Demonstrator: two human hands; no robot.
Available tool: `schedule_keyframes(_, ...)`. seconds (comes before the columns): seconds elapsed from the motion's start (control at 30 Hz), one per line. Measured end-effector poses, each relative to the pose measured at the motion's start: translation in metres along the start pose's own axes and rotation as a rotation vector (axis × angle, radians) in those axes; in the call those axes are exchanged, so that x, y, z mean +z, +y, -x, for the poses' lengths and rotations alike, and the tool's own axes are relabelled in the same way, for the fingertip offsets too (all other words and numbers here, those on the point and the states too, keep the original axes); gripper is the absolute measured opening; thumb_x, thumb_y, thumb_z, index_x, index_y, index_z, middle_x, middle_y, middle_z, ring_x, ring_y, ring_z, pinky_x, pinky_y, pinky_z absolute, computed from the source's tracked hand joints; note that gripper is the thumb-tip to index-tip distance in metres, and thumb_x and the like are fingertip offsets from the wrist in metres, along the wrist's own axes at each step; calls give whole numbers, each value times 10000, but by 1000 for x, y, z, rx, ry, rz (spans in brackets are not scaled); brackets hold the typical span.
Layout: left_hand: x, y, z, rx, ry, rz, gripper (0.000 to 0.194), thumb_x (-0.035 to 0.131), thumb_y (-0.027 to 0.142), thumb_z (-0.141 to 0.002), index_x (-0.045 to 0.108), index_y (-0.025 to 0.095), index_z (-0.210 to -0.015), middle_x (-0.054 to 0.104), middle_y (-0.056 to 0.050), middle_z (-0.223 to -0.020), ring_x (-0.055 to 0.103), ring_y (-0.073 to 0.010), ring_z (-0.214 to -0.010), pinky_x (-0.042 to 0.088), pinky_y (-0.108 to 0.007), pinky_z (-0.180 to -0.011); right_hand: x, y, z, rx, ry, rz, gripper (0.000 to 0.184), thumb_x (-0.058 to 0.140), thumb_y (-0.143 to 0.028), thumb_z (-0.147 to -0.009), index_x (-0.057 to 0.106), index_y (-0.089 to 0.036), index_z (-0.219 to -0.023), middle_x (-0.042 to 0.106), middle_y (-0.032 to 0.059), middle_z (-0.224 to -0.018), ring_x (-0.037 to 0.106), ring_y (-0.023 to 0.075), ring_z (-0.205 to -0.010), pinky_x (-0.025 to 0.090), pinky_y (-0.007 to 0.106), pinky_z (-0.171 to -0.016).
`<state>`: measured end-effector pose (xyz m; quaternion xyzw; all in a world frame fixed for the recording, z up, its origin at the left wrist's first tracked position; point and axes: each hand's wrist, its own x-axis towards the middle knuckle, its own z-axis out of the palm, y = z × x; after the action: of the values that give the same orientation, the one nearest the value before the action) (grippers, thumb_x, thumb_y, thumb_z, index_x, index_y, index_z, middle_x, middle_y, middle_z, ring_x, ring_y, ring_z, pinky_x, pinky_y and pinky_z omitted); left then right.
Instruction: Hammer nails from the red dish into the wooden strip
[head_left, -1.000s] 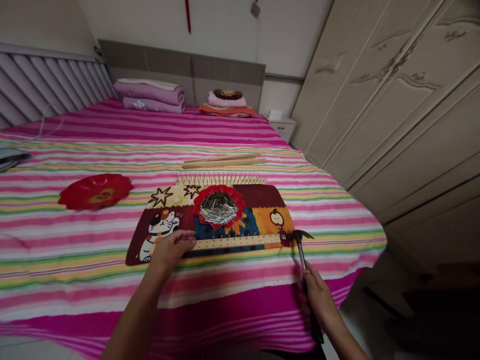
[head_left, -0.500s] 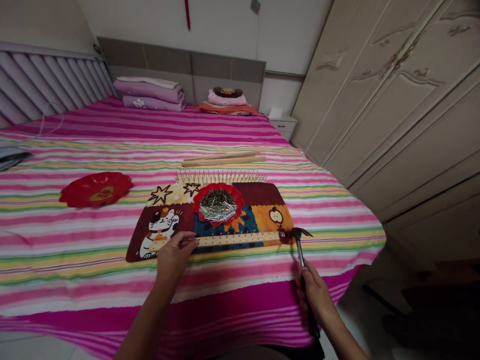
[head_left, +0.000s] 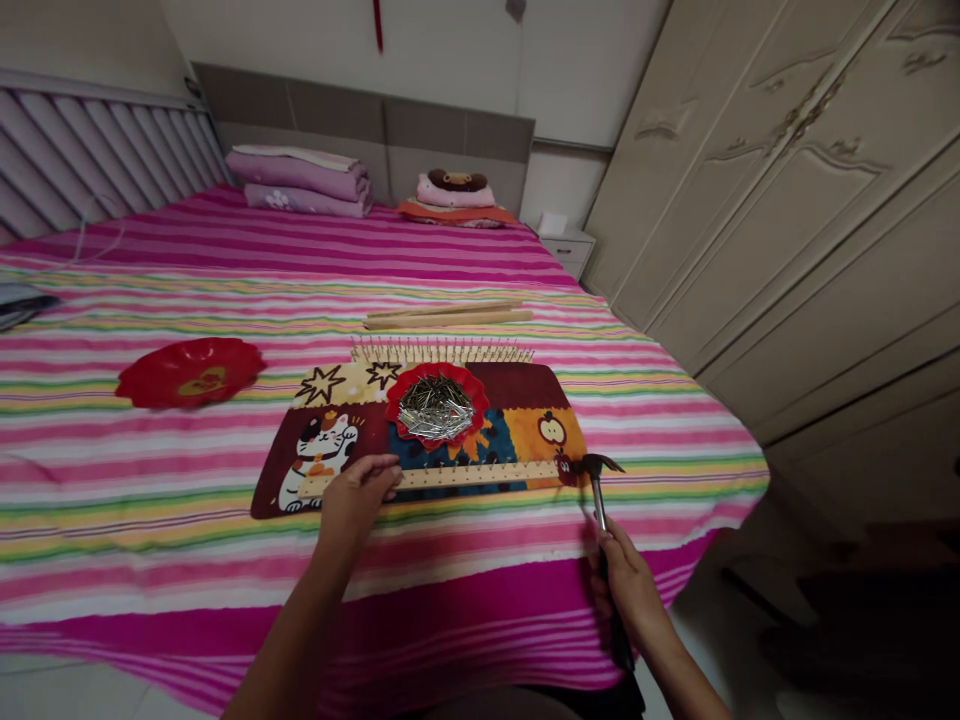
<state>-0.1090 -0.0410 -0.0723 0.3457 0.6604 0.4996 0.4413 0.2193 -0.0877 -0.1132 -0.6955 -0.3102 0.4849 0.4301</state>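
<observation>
My right hand [head_left: 630,580] grips a claw hammer [head_left: 598,495] by its dark handle, with the head lying just past the right end of a wooden strip [head_left: 480,475]. Small nails stand along that strip, and rows of dark marks dot it. My left hand [head_left: 356,500] is over the strip's left part, thumb and fingers pinched together at the wood; whatever is between the fingertips is too small to make out. Behind the strip stands a red scalloped dish [head_left: 395,420] full of loose nails [head_left: 436,405]. A patterned mat [head_left: 517,385] lies under the strip and dish.
Beyond the mat is another wooden strip [head_left: 442,353] bristling with upright nails. Farther back lie several plain wooden strips [head_left: 450,318]. A red plate [head_left: 191,372] rests to the left on the striped bedspread [head_left: 187,560]. Wardrobes [head_left: 795,230] stand along the right.
My left hand has shifted slightly to the right along the strip, fingers still pinched. The right hand and the hammer have barely moved. The view has tilted a little.
</observation>
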Motion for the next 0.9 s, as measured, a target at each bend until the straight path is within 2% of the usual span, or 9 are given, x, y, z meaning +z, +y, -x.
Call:
schedule_keyframes(0.23, 12, 6, -3, 7, 13, -56, 354, 663, 404, -504, 652, 165, -765, 653, -11, -618, 609, -152, -605, 449, -218, -473, -1, -1, 1, -2, -9, 12, 502, 493, -491, -715, 481, -251, -1155, 428, -114, -470, 363, 65, -287, 259, 149, -258)
schedule_keyframes(0.5, 10, -1, -5, 37, 24, -165, 312, 614, 402, -572, 655, 191, -798, 656, 0, -632, 617, -157, -632, 472, -231, -513, 1, -5, 6, 19, -6, -6, 504, 482, -478, -720, 478, -242, -1166, 423, -114, -475, 346, 66, -303, 250, 156, -276)
schedule_keyframes(0.67, 9, -4, -3, 118, 32, -337, 275, 575, 418, -630, 671, 217, -791, 671, 3, -665, 612, -165, -637, 470, -248, -542, 2, -29, 28, -51, 42, 13, 560, 506, -472, -740, 483, -175, -1214, 445, -91, -492, 393, 78, -351, 287, 180, -328)
schedule_keyframes(0.77, 8, -5, -3, 236, 49, -434, 226, 561, 400, -650, 672, 224, -739, 691, -3, -745, 620, -166, -686, 475, -258, -620, 10, -54, 48, -112, -83, 36, 587, 504, -486, -765, 465, -170, -1258, 478, -73, -527, 401, 82, -376, 284, 187, -345)
schedule_keyframes(0.9, 8, -9, -3, 365, 52, -533, 199, 532, 375, -690, 666, 229, -708, 694, -5, -794, 625, -168, -760, 460, -266, -705, 36, -81, 68, -102, -365, 65, 628, 458, -462, -816, 332, -217, -1379, 497, -66, -560, 379, 83, -382, 263, 190, -358)
